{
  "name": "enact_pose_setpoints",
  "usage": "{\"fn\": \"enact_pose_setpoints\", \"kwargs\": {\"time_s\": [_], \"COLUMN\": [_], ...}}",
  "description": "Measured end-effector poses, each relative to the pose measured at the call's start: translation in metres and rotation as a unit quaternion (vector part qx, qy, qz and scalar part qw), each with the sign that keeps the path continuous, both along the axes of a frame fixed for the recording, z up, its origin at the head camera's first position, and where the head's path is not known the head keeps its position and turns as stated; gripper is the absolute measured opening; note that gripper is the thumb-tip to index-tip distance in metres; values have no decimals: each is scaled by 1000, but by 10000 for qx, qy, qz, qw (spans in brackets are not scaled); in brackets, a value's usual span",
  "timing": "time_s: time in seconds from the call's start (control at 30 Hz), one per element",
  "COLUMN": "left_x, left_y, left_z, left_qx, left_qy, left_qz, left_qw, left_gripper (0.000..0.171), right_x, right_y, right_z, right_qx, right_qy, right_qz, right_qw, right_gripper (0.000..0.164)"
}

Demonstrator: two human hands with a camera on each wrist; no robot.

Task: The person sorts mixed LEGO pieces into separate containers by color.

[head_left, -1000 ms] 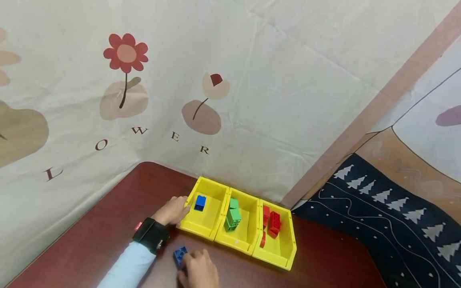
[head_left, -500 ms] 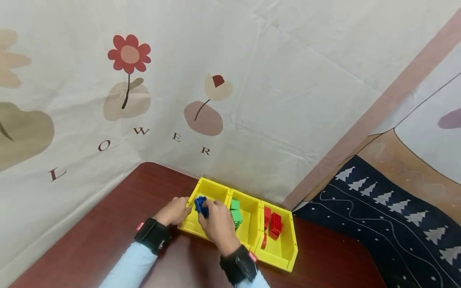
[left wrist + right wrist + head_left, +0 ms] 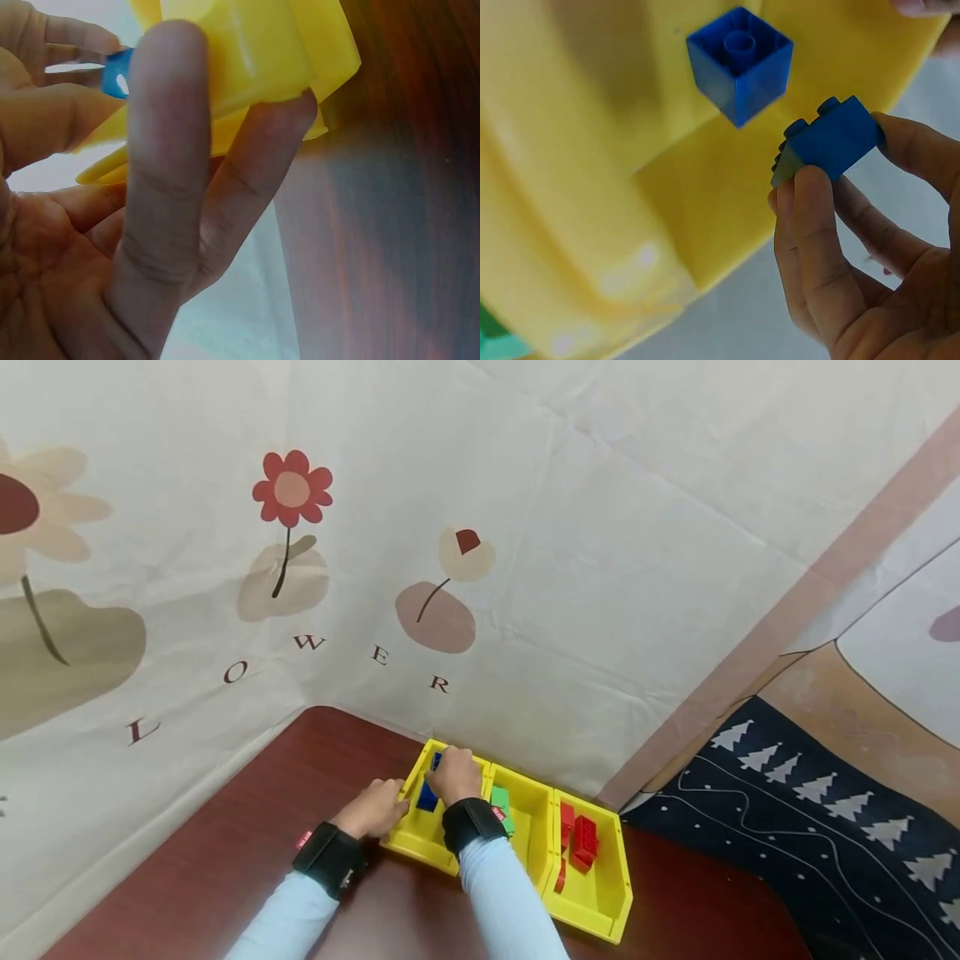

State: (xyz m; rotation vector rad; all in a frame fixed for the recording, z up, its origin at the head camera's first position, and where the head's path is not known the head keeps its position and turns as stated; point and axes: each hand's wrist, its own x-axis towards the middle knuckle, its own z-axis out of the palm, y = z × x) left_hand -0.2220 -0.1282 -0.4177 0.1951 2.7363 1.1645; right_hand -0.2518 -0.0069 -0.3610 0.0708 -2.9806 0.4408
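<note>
My right hand (image 3: 455, 775) is over the left yellow bin (image 3: 415, 853), pinching a studded blue brick (image 3: 838, 139) between thumb and fingertips. Just beside it, inside that bin, a second blue brick (image 3: 739, 71) shows its hollow end in the right wrist view. At the bin's left side, my left hand (image 3: 372, 810) grips the wall. In the left wrist view, its fingers (image 3: 166, 150) lie along the yellow plastic, and the held blue brick appears at upper left by the right hand's fingers.
Green bricks (image 3: 500, 799), partly covered by the right wrist, lie in the middle bin. Several red bricks (image 3: 584, 842) lie in the right bin. The three bins stand joined on a dark red-brown table (image 3: 247, 835), close to a printed cloth (image 3: 570, 610) behind.
My right hand has picked the blue brick off the table and carried it up and forward into the left bin. The left hand keeps its grip on the bin's edge.
</note>
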Motion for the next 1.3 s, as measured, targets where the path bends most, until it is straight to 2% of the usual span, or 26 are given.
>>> {"fn": "enact_pose_setpoints", "kwargs": {"time_s": [0.2,0.33,0.43,0.53,0.67,0.77,0.9,1.0,1.17,1.3], "left_x": [1,1,0,0,0,-2,-4,-4,-3,0], "left_y": [6,8,8,7,7,3,-2,-7,-23,-36], "left_z": [1,3,4,3,1,0,-1,-3,-8,-12], "left_qx": [79,113,99,65,118,131,66,58,20,-202], "left_qy": [124,141,128,126,118,62,5,-46,-115,78], "left_qz": [-56,-83,-103,-130,-149,-122,-100,-121,21,230], "left_qw": [9999,9998,9998,9998,9998,9998,9999,9999,9999,9995], "left_gripper": [32,28,29,26,18,19,20,23,28,34], "right_x": [-3,-2,-1,3,9,16,30,49,85,112], "right_y": [1,3,2,1,-1,-4,0,7,19,29], "right_z": [-16,-22,-21,-18,-14,-9,-4,-7,-28,-48], "right_qx": [127,102,209,556,1093,1155,969,770,319,-114], "right_qy": [90,34,-59,-124,12,22,-42,120,727,1146], "right_qz": [93,2,-50,-94,-102,-26,229,506,1012,1094], "right_qw": [9998,9999,9998,9983,9940,9933,9950,9957,9917,9873], "right_gripper": [22,23,26,31,31,33,37,32,23,13]}}
